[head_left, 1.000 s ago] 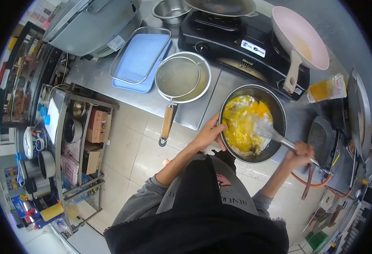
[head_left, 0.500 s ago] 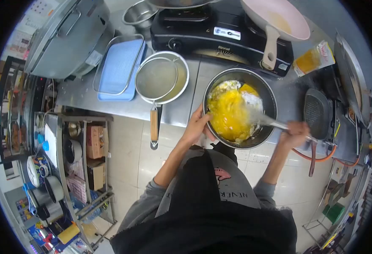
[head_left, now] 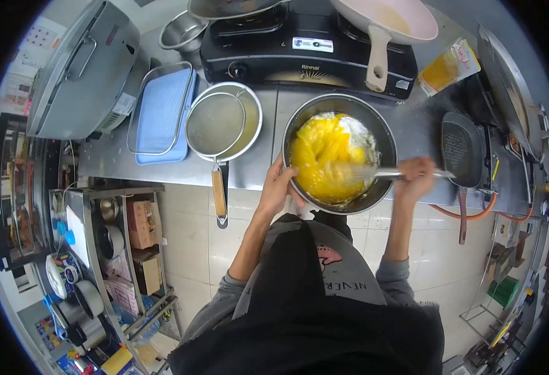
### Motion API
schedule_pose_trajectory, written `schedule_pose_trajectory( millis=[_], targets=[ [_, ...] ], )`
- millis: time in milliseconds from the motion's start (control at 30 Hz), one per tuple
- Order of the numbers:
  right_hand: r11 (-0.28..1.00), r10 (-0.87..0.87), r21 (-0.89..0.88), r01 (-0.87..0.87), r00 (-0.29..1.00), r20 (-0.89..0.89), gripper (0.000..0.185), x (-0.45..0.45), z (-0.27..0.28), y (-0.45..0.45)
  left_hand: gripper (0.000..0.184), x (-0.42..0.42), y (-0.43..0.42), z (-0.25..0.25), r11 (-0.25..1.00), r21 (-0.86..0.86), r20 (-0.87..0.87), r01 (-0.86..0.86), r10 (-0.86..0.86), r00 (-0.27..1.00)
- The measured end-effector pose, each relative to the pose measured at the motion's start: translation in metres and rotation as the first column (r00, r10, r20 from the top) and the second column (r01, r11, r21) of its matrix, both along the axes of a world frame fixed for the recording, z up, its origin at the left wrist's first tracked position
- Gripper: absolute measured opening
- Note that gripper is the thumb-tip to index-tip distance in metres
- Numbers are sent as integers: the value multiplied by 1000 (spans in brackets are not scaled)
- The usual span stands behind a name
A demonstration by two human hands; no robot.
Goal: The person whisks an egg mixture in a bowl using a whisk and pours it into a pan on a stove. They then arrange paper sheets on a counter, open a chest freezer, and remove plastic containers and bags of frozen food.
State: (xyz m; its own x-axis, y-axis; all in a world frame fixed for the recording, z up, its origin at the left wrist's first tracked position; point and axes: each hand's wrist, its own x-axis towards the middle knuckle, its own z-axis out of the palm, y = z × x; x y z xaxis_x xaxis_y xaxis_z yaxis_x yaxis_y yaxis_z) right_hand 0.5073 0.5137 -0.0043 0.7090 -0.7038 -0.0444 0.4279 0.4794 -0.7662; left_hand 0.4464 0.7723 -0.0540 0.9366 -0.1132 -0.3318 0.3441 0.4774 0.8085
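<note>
A dark round pot [head_left: 384,125] sits at the front edge of the steel counter, slightly overhanging it. Inside lies a bright yellow, egg-like mixture [head_left: 321,140] with white powder [head_left: 357,131] along its far right side. My left hand [head_left: 279,186] grips the pot's near left rim, thumb over the edge and fingers below. My right hand [head_left: 416,178] is closed around the metal handle of a whisk [head_left: 387,172]. The whisk's wires are blurred by motion and dip into the yellow mixture.
Left of the pot, a sieve [head_left: 215,124] rests over a white bowl [head_left: 257,128], beside a blue tray [head_left: 162,119]. Behind stands a black gas stove [head_left: 309,59] bearing a pink pan [head_left: 405,22]. To the right are a yellow pouch [head_left: 449,67] and a square pan [head_left: 462,150].
The whisk has swung round in the pot, its handle now lying more level, and the yellow has spread over more of the powder. The whole view has shifted slightly.
</note>
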Motion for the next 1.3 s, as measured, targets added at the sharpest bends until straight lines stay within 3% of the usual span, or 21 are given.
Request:
schedule_pose_trajectory(
  millis=[67, 200, 233, 267, 333, 367, 467, 600, 633, 667, 733, 800, 867, 900, 933, 1000, 1067, 1133, 1167, 1267, 1300],
  targets=[
    [922, 377, 94, -375, 926, 2, 37, -5, 1, 0, 52, 3, 4, 1, 1000, 0, 2, -20, 20, 1000],
    [987, 132, 72, -142, 983, 130, 36, 3, -7, -2, 50, -4, 15, 0, 996, 4, -5, -91, 91, 996],
    [978, 207, -32, -208, 977, -47, 36, 1, -14, 12, 50, -1, 17, 3, 996, 9, 7, -89, 89, 996],
    [978, 206, -31, -208, 977, -47, 36, 4, -14, 11, 49, -5, 15, 4, 992, -2, 14, -125, 125, 992],
    [938, 322, 119, -325, 946, 42, 34, 14, 4, 15, 49, -9, 14, 3, 985, -17, 11, -173, 173, 985],
    [938, 272, 168, -304, 944, 187, 33, 17, 8, 11, 48, -12, 16, 4, 984, -7, 14, -177, 177, 984],
    [955, 298, 13, -298, 955, 2, 34, 19, -14, 29, 46, -20, 13, 9, 976, 16, 21, -218, 217, 976],
    [919, 351, 131, -372, 923, 155, 33, 32, 8, 26, 45, -27, 6, 9, 977, -33, -48, -211, 210, 977],
    [956, 200, 182, -228, 966, 164, 33, 34, 15, 27, 47, -29, 3, 4, 981, -45, -15, -190, 190, 982],
    [954, 210, 182, -239, 964, 165, 33, 29, 12, 35, 47, -33, -3, 4, 979, -45, -14, -201, 201, 980],
    [913, 408, 61, -403, 903, -137, 34, 21, 4, 57, 49, -37, -7, 6, 970, -47, -22, -239, 238, 971],
    [879, 476, 78, -470, 875, -89, 33, 28, 6, 40, 55, -40, -8, 3, 972, -125, -32, -198, 195, 980],
    [952, 215, 189, -240, 966, 145, 32, 35, 18, 30, 58, -43, -14, 12, 974, -140, -68, -177, 169, 983],
    [946, 252, 161, -281, 951, 179, 31, 34, 3, 28, 58, -46, -17, 10, 974, -141, -69, -177, 169, 983],
    [947, 245, 165, -277, 950, 192, 31, 32, 2, 36, 58, -48, -17, 8, 975, -144, -60, -168, 161, 985],
    [891, 451, 117, -440, 887, -103, 32, 24, -1, 48, 59, -44, -17, 9, 977, -150, -51, -151, 145, 988],
    [890, 449, 103, -444, 893, -32, 33, 31, 0, 26, 61, -44, -12, 14, 977, -164, -51, -135, 129, 990],
    [965, 143, 200, -167, 982, 126, 35, 36, 2, 19, 63, -45, -12, 13, 979, -172, -68, -106, 96, 993],
    [974, 212, 70, -217, 974, 78, 35, 31, -20, 24, 63, -46, -14, 14, 975, -181, -76, -132, 120, 990],
    [932, 361, 86, -353, 927, -105, 35, 21, 0, 37, 64, -44, -14, 14, 962, -198, -77, -186, 174, 982],
    [935, 332, 100, -341, 939, 93, 35, 24, 0, 27, 64, -44, -14, 14, 964, -195, -87, -183, 169, 982]
  ],
)
